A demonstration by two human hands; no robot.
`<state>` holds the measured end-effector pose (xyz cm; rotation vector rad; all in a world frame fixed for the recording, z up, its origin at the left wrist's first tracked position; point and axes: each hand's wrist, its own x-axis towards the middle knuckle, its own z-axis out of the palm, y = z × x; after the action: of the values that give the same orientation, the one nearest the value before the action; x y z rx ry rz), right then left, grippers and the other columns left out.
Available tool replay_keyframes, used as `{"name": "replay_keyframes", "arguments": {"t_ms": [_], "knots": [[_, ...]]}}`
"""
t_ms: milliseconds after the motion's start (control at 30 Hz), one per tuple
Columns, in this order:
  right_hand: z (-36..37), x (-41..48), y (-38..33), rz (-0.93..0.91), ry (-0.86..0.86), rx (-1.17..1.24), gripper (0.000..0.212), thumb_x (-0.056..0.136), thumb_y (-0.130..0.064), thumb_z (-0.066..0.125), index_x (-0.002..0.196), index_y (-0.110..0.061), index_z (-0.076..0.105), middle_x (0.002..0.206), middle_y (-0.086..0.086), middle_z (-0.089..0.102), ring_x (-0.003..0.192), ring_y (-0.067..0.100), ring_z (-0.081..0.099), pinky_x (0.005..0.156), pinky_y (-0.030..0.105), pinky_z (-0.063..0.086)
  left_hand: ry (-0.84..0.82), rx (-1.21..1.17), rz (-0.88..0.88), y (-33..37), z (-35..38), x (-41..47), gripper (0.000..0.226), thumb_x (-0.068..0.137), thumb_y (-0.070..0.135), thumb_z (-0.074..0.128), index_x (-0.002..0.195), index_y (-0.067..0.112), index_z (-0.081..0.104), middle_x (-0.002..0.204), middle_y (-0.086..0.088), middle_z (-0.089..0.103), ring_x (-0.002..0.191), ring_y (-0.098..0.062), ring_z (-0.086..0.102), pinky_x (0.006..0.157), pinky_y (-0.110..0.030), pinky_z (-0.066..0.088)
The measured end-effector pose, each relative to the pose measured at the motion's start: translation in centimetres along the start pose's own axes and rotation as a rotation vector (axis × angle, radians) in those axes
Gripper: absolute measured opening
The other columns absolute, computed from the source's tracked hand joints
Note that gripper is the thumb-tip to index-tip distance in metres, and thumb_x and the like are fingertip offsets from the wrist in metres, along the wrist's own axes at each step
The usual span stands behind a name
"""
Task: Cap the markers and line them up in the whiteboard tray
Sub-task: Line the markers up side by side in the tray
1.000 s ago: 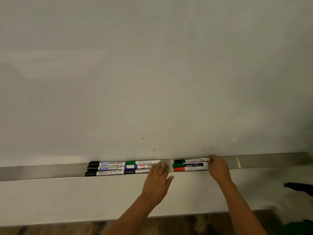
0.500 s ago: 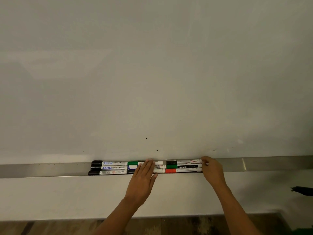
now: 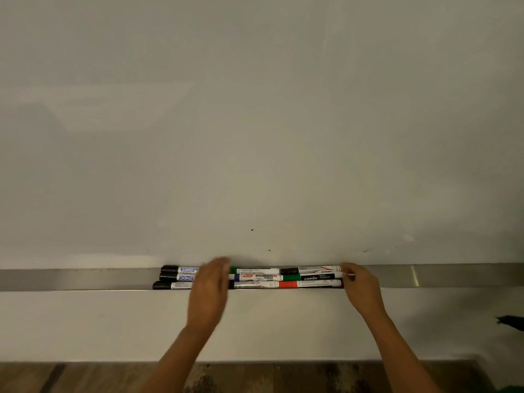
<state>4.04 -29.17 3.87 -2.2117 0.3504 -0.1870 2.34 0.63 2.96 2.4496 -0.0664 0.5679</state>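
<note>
Several capped markers lie end to end in three rows in the metal whiteboard tray [image 3: 79, 279]. The left group of black-capped markers [image 3: 175, 277] meets the middle markers [image 3: 256, 277], which meet the right group with black, green and red caps [image 3: 312, 277]. My left hand [image 3: 211, 290] lies flat and blurred over the rows between the left and middle groups, fingers extended, gripping nothing. My right hand [image 3: 360, 287] presses its fingertips against the right ends of the rows.
The whiteboard [image 3: 255, 123] fills the view above the tray, with a few small dark specks. Below the tray is a white wall panel [image 3: 85, 324], then a wood-patterned floor [image 3: 71, 378]. A dark object [image 3: 510, 321] shows at the right edge.
The right group of markers has slid left and now butts against the middle ones, closing the gap. My left hand has swept left along the rows. My right hand followed the markers' ends leftward.
</note>
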Motion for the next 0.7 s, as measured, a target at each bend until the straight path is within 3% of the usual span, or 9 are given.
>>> {"name": "replay_keyframes", "arguments": {"t_ms": [67,133,300,433,600,700], "knots": [[0.0,0.0,0.1,-0.002,0.006,0.002,0.021,0.089,0.004,0.049,0.105,0.003,0.064,0.108,0.022,0.065,0.087,0.022,0.054,0.08,0.025,0.039,0.183,-0.087,-0.217,-1.6,-2.1,1.1,0.034,0.097,0.022,0.036,0.113,0.005,0.061,0.114,-0.018,0.065,0.108,-0.032,0.058,0.097,-0.039,0.041],[0.0,0.0,0.2,0.002,0.016,0.004,0.021,0.089,0.004,0.049,0.105,0.003,0.064,0.108,0.022,0.065,0.089,0.025,0.055,0.08,0.025,0.038,0.272,-0.07,-0.399,-3.5,-4.0,2.2,0.032,0.097,0.013,0.037,0.108,-0.005,0.06,0.11,-0.028,0.062,0.105,-0.039,0.055,0.095,-0.045,0.042],[0.3,0.1,0.0,0.033,0.025,0.017,0.024,0.09,0.002,0.048,0.109,0.002,0.062,0.112,0.023,0.064,0.1,0.033,0.059,0.08,0.025,0.038,0.165,-0.016,-0.703,-6.2,-6.5,3.2,0.043,0.098,0.014,0.029,0.093,-0.017,0.059,0.102,-0.04,0.058,0.102,-0.048,0.051,0.09,-0.049,0.039],[0.6,0.0,-0.2,0.042,0.015,0.006,0.024,0.091,0.002,0.047,0.11,0.002,0.062,0.112,0.022,0.065,0.1,0.033,0.059,0.077,0.022,0.037,-0.002,0.013,-0.758,-6.7,-6.7,3.5,0.056,0.1,0.02,0.022,0.089,-0.021,0.058,0.099,-0.041,0.06,0.097,-0.047,0.055,0.086,-0.046,0.04],[0.8,0.1,-0.6,0.053,0.017,0.018,0.025,0.09,0.003,0.047,0.111,0.002,0.062,0.113,0.023,0.064,0.101,0.034,0.059,0.083,0.025,0.04,-0.058,0.054,-0.738,-6.5,-6.4,3.9,0.056,0.101,0.021,0.019,0.087,-0.016,0.058,0.099,-0.038,0.061,0.09,-0.042,0.055,0.088,-0.045,0.04],[0.6,0.0,-0.6,0.058,0.021,0.021,0.024,0.091,0.003,0.047,0.108,0.002,0.063,0.111,0.023,0.065,0.098,0.032,0.06,0.078,0.023,0.039,-0.063,0.053,-0.731,-6.2,-6.1,4.1,0.058,0.101,0.022,0.019,0.082,-0.016,0.059,0.095,-0.039,0.062,0.085,-0.039,0.054,0.086,-0.044,0.04]]}}
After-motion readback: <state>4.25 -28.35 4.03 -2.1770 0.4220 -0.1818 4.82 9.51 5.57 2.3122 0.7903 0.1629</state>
